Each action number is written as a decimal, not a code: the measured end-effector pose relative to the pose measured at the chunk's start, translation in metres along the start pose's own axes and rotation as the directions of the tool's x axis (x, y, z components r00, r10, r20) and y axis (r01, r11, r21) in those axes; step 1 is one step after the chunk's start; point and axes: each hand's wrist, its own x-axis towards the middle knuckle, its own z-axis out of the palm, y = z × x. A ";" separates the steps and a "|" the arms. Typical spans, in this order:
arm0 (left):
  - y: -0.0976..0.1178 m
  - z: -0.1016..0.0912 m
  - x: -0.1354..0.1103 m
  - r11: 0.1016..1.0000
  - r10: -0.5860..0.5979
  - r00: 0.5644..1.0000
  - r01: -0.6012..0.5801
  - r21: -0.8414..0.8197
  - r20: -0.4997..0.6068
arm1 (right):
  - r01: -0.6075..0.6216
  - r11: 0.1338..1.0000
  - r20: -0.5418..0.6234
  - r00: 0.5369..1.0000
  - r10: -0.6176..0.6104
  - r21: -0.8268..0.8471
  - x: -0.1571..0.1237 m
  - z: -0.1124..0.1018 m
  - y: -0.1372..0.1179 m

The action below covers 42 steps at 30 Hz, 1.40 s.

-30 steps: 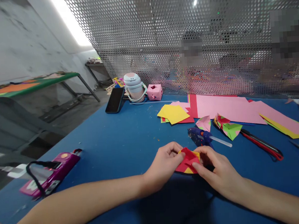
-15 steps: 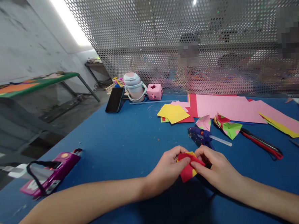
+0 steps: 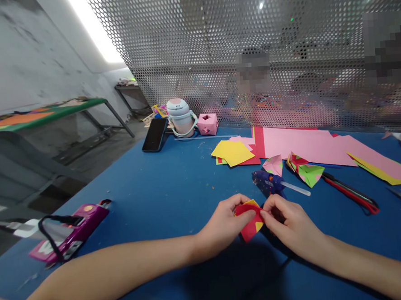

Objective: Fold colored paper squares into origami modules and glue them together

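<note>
A small folded piece of red and yellow paper (image 3: 250, 230) is held up over the blue table between both hands. My left hand (image 3: 227, 223) grips its left side, thumb lying across the red face. With thumb and forefinger my right hand (image 3: 288, 217) pinches the paper's right edge; the other fingers are curled. Just beyond the hands lies a dark blue glue gun (image 3: 268, 180) with a clear glue stick (image 3: 297, 188) poking out of its back end. Behind it sit a folded pink paper piece (image 3: 274, 165) and a red and green folded piece (image 3: 306, 170).
Yellow paper pentagons (image 3: 233, 152) and long pink sheets (image 3: 298, 144) lie toward the back. A red-handled cutter (image 3: 352, 194) is at right. A magenta power strip (image 3: 78, 234) with plugs sits left. Phone (image 3: 155, 134), bottle (image 3: 181, 117) and pink paper box (image 3: 207, 123) stand near the perforated screen (image 3: 187, 42).
My right hand's fingertips have shifted slightly right, from over the paper's face to its right edge. More of the red face shows. My left hand keeps its hold.
</note>
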 end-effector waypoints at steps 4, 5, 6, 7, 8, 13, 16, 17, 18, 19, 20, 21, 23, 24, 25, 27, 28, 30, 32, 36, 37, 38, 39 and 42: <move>-0.003 -0.003 0.004 0.998 -0.019 0.999 0.016 -0.068 -0.045 | 0.071 0.990 0.014 0.997 -0.069 -0.122 0.000 -0.017 -0.008; -0.005 -0.004 0.006 0.992 -0.025 0.999 0.019 -0.122 -0.048 | 0.102 0.977 0.030 0.995 -0.099 -0.185 -0.001 -0.024 -0.009; -0.007 -0.005 0.008 0.983 -0.032 0.999 0.024 -0.182 -0.043 | 0.128 0.956 0.060 0.991 -0.116 -0.264 -0.002 -0.032 -0.009; -0.010 -0.007 0.011 0.969 -0.040 0.999 0.030 -0.245 -0.036 | 0.153 0.923 0.096 0.987 -0.127 -0.354 -0.002 -0.040 -0.009; -0.012 -0.008 0.013 0.952 -0.049 0.998 0.038 -0.303 -0.028 | 0.157 0.879 0.126 0.986 -0.111 -0.451 -0.002 -0.048 -0.007; -0.016 -0.009 0.019 0.909 -0.075 0.997 0.054 -0.413 -0.035 | 0.078 0.718 0.083 0.996 -0.028 -0.692 0.008 -0.065 0.014; -0.013 -0.009 0.019 0.928 -0.074 0.996 0.051 -0.369 -0.048 | 0.066 0.800 0.029 0.998 -0.061 -0.596 0.019 -0.051 0.029; -0.012 -0.009 0.019 0.937 -0.069 0.996 0.047 -0.346 -0.050 | 0.069 0.841 0.020 0.997 -0.069 -0.537 0.021 -0.045 0.032; -0.011 -0.009 0.019 0.946 -0.059 0.997 0.040 -0.321 -0.052 | 0.047 0.875 -0.007 0.998 -0.057 -0.482 0.023 -0.038 0.035; -0.010 -0.010 0.019 0.955 -0.045 0.998 0.028 -0.294 -0.053 | 0.017 0.905 -0.027 0.999 -0.032 -0.426 0.024 -0.033 0.037; -0.009 -0.010 0.019 0.963 -0.030 0.998 0.013 -0.271 -0.056 | -0.013 0.933 -0.039 0.999 -0.001 -0.360 0.024 -0.029 0.037; -0.009 -0.011 0.020 0.968 -0.015 0.998 -0.001 -0.250 -0.062 | -0.050 0.956 -0.049 0.998 0.037 -0.288 0.023 -0.026 0.037; -0.009 -0.014 0.023 0.976 0.004 0.996 -0.022 -0.216 -0.085 | -0.116 0.984 -0.069 0.992 0.107 -0.133 0.020 -0.024 0.034; -0.009 -0.015 0.025 0.978 0.007 0.995 -0.027 -0.205 -0.099 | -0.141 0.988 -0.087 0.987 0.135 -0.065 0.018 -0.023 0.032; -0.009 -0.016 0.027 0.979 0.008 0.994 -0.030 -0.199 -0.111 | -0.154 0.988 -0.105 0.983 0.151 -0.015 0.016 -0.023 0.031; -0.010 -0.018 0.031 0.979 0.010 0.992 -0.035 -0.200 -0.125 | -0.143 0.989 -0.135 0.980 0.147 0.037 0.011 -0.021 0.028; -0.010 -0.019 0.032 0.978 0.012 0.992 -0.038 -0.203 -0.124 | -0.123 0.992 -0.142 0.982 0.127 0.041 0.008 -0.019 0.028; -0.011 -0.020 0.035 0.981 0.021 0.993 -0.043 -0.191 -0.116 | -0.070 0.997 -0.142 0.987 0.072 0.021 0.003 -0.014 0.028; -0.012 -0.020 0.036 0.989 0.033 0.992 -0.050 -0.141 -0.123 | -0.004 0.999 -0.125 0.992 0.000 -0.031 0.000 -0.010 0.029; -0.013 -0.020 0.036 0.998 0.065 0.986 -0.068 -0.015 -0.151 | 0.145 0.979 -0.079 0.984 -0.157 -0.141 0.001 -0.009 0.027; -0.013 -0.020 0.035 0.997 0.077 0.986 -0.077 0.006 -0.147 | 0.183 0.969 -0.077 0.977 -0.197 -0.163 0.002 -0.010 0.026; -0.013 -0.020 0.035 0.996 0.089 0.986 -0.086 0.025 -0.143 | 0.221 0.958 -0.071 0.969 -0.237 -0.184 0.003 -0.011 0.024; -0.013 -0.020 0.035 0.995 0.099 0.985 -0.094 0.041 -0.139 | 0.255 0.945 -0.068 0.959 -0.274 -0.205 0.004 -0.012 0.022; -0.013 -0.019 0.035 0.993 0.105 0.985 -0.097 0.066 -0.134 | 0.311 0.918 -0.059 0.941 -0.334 -0.247 0.006 -0.013 0.020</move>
